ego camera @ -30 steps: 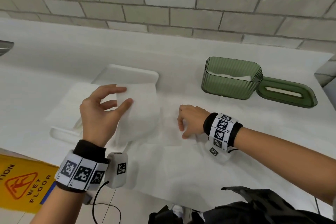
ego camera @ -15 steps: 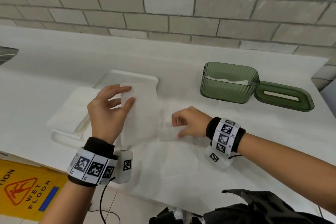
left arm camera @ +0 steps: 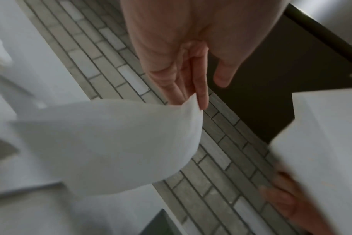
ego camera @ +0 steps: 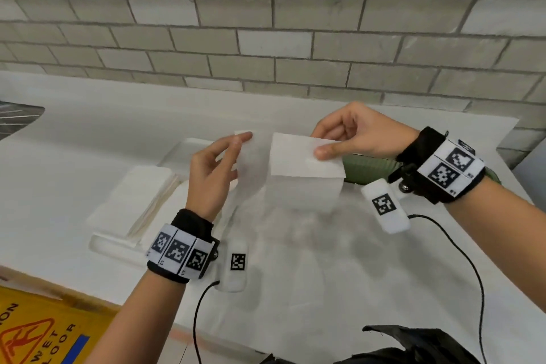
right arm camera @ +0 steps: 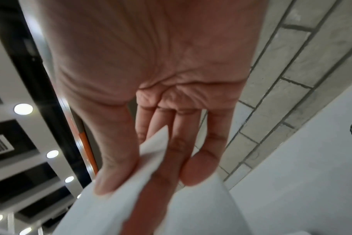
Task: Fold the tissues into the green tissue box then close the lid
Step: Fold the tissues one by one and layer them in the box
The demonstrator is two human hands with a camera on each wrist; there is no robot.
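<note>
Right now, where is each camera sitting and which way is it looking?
Head: on the person's head, looking forward and down at the white counter and brick wall; shows the left hand, right hand and both banded wrists.
Left wrist: under the left wrist, looking along the palm to the fingers touching a tissue.
Right wrist: under the right wrist, looking along the palm at fingers pinching a folded tissue.
Shared: all three show the brick wall; the head and left wrist views both show both tissues.

- two hands showing, left hand and right hand, each holding one tissue
- one stack of tissues sitting in one tray
- one green tissue box peeking out
- one wet floor sign lying around
</note>
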